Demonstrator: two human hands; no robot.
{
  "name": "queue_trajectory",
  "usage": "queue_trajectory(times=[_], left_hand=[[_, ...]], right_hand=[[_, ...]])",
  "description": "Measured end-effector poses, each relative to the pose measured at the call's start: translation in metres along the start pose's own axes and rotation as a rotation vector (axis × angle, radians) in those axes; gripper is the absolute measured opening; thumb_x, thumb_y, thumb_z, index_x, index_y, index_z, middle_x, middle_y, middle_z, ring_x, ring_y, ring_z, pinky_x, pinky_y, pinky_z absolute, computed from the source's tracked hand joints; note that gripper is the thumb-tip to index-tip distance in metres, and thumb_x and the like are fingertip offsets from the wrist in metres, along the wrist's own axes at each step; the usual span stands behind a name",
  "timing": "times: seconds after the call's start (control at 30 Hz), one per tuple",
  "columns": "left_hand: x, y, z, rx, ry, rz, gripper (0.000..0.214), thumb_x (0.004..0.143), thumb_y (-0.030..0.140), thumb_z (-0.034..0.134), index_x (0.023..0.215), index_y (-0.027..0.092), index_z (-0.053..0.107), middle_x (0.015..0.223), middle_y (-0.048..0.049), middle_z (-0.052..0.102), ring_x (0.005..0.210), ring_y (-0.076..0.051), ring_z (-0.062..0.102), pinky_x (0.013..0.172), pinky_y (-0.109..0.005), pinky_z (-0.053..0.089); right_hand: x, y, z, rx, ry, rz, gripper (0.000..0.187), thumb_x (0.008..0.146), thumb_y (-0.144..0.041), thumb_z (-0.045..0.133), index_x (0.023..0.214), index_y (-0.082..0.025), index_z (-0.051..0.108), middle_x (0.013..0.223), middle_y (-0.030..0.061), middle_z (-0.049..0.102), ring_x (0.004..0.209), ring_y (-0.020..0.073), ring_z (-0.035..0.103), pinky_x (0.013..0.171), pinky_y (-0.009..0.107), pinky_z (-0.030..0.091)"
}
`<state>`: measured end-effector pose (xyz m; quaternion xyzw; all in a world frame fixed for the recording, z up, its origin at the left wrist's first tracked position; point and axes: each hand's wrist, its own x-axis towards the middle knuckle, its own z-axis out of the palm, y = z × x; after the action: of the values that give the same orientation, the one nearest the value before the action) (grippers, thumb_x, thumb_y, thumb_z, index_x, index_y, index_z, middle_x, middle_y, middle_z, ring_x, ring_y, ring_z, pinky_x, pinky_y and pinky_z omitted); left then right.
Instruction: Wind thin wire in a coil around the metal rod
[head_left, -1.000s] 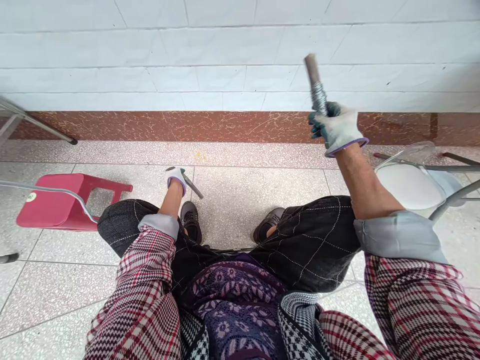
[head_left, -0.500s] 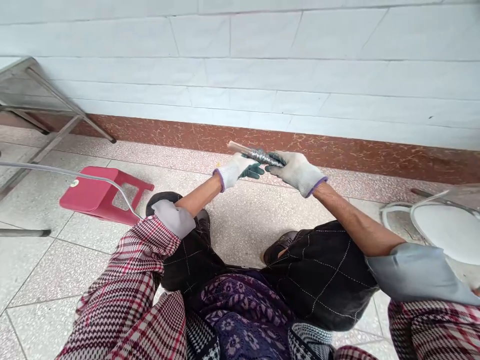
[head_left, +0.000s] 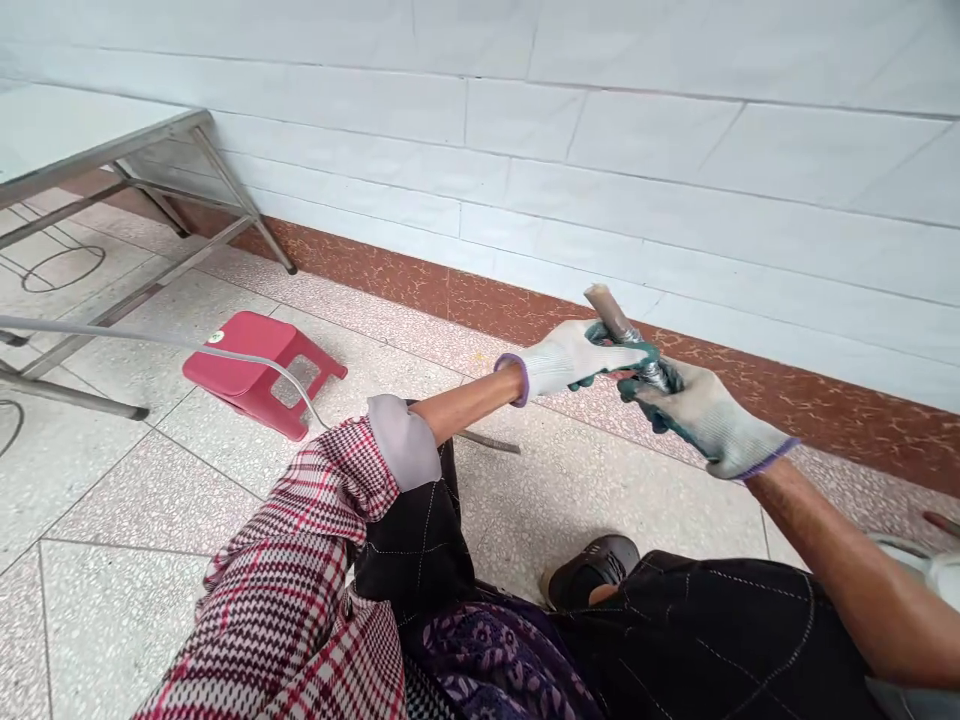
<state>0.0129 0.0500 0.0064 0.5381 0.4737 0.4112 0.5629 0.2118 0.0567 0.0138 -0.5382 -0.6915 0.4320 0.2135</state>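
Far left: metal table (head_left: 112,152). Red stool (head_left: 251,370) on floor, left of knee. Left hand (head_left: 570,355) curled tight round rod (head_left: 609,312), just below its brown tip. Rod up in air by wall, tilted. Wire coil (head_left: 660,375) wound round it between hands. Right hand (head_left: 709,420) squeezed round rod lower down. Best, I think: both grips firm, rod steady, no slipping.

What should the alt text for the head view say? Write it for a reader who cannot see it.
The left hand and right hand, both gloved, grip a wire-wound rod above a speckled floor. A red stool sits at left near a metal table frame, before a white tiled wall.
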Motion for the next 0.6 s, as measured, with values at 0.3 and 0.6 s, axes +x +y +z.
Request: queue_trajectory(times=[0.3,0.6], left_hand=[[0.015,-0.006,-0.010,-0.028,-0.019,-0.105,0.033,0.095,0.038,0.079,0.077,0.025,0.055,0.058,0.0042,0.044,0.047,-0.012,0.038,0.050,-0.036,0.030],[0.029,-0.044,-0.025,0.956,-0.079,-0.038,0.048,0.092,0.017,0.064,0.052,0.028,0.039,0.068,-0.0117,0.066,0.071,-0.022,0.065,0.066,-0.042,0.039]], right_hand=[[-0.001,-0.013,-0.003,0.248,-0.164,0.100,0.045,0.072,-0.064,0.081,0.087,-0.026,0.062,0.075,0.0035,0.061,0.050,0.0149,0.045,0.041,0.030,0.036],[0.058,0.046,0.008,-0.624,-0.017,-0.054,0.040,0.082,-0.047,0.063,0.113,-0.025,0.075,0.094,0.0170,0.078,0.082,0.0397,0.072,0.070,0.048,0.051]])
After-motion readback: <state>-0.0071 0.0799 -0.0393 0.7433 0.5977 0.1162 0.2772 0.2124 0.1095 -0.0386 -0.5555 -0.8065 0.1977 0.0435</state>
